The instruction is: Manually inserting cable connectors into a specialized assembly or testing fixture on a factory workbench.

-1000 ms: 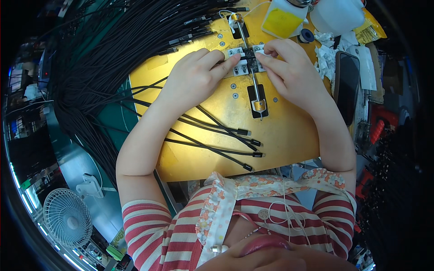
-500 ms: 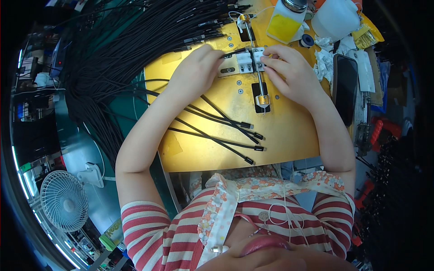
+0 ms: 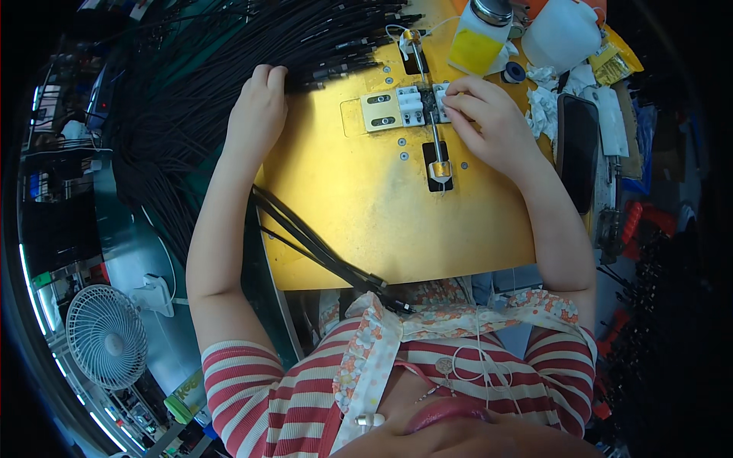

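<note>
The metal fixture [image 3: 411,107] sat toward the far side of the gold surface [image 3: 397,244], white blocks flanking its dark centre and silver rods running out from it. The right hand [image 3: 489,118] reached in from the side, elbow bent outward, fingers curled narrowly at the right-hand block; whether they pinched anything, I could not tell. Well apart from the fixture, the left hand [image 3: 261,103] was raised against the black cable bundle [image 3: 198,91], knuckles up, fingers bunched; whether they held a cable, I could not tell. Several loose cables [image 3: 336,266] slanted past the surface's near edge, tips by the apron. Beyond the right hand stood a bottle [image 3: 481,38] with a silver lid and yellow side patch, beside a white jug [image 3: 561,37]; the contents of both were unclear.
</note>
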A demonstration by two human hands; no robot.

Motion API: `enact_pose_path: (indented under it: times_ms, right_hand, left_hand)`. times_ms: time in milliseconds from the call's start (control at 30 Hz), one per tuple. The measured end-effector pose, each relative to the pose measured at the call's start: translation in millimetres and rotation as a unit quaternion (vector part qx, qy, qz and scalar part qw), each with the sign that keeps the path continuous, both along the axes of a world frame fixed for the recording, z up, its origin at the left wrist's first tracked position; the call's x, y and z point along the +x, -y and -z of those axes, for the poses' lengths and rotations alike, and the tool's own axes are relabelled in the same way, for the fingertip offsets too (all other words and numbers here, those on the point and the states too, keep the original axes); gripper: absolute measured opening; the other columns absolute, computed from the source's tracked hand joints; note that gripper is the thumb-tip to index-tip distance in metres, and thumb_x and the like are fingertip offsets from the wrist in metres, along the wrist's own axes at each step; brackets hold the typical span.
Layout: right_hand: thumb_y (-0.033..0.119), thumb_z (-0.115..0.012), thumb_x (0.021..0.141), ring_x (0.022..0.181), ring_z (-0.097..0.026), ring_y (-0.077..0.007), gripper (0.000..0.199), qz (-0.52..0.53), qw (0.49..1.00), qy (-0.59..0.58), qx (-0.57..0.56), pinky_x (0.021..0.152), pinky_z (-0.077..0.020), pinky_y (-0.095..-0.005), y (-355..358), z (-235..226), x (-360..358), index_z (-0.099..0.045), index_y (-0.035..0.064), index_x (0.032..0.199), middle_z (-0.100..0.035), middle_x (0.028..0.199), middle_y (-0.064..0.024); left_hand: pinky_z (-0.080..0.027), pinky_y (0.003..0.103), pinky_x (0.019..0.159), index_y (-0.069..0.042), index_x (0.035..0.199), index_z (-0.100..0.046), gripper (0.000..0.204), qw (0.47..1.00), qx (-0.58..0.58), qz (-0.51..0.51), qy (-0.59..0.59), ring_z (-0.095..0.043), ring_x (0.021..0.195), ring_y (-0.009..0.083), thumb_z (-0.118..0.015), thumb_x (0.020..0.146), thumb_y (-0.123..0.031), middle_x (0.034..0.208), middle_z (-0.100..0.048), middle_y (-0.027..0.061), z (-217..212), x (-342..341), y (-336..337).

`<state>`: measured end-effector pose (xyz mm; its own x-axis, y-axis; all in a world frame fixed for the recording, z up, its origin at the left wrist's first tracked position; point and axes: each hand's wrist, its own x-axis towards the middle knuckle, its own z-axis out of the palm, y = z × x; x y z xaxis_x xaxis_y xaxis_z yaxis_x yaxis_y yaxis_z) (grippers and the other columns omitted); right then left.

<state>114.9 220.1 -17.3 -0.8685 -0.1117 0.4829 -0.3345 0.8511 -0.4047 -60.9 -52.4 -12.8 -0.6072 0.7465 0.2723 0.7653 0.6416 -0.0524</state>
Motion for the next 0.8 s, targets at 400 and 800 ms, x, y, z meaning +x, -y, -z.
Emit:
enact_pose_path:
  times_ms: [400,800]
  right_hand:
    - [0.006,-0.064,0.081,0.083,-0.061,-0.0229,0.006,0.013,1.0,-0.004,0.017,0.077,-0.0491,-0.0346,-1.0,-0.4,-1.3,-0.061,0.001,0.081,-0.059,0.09,-0.0066]
    - [0.005,-0.068,0.084,0.072,-0.051,-0.0106,0.046,-0.173,0.705,0.228,-0.649,0.063,-0.0428,-0.0237,17.2,-18.5,11.1,-0.053,-0.0019,0.126,-0.057,0.09,-0.0036]
  left_hand:
    - [-0.048,0.032,0.059,-0.008,0.093,-0.062,0.015,0.976,0.181,-0.014,-0.123,-0.06,0.071,0.022,-0.067,0.079,-0.003,0.082,-0.06,0.0049,-49.1,4.3,-13.6]
    - [-0.042,0.032,0.048,-0.004,0.101,-0.063,0.027,0.938,0.153,0.304,0.071,-0.054,0.056,0.0192,-0.07,0.076,-0.009,0.066,-0.05,0.0047,-25.0,66.8,-47.4]
